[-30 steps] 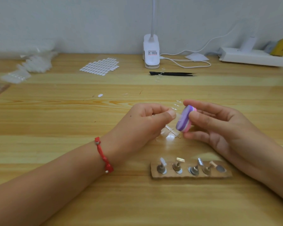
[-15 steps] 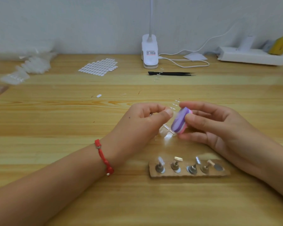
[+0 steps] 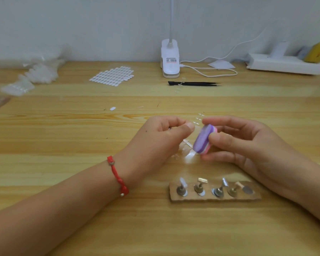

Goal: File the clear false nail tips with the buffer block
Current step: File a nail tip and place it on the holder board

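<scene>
Right fingers (image 3: 222, 142) pinch buffer block (image 3: 203, 139) beside nail tip (image 3: 187, 143).

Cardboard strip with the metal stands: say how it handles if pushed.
The cardboard strip lies flat, so it probably slides rather than tips. Its four small stands lean unevenly; a sharp shove might topple them.

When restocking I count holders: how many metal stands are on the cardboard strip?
4, in a row on the cardboard strip: leftmost stand, second stand, third stand, rightmost stand. None seems hidden.
</scene>
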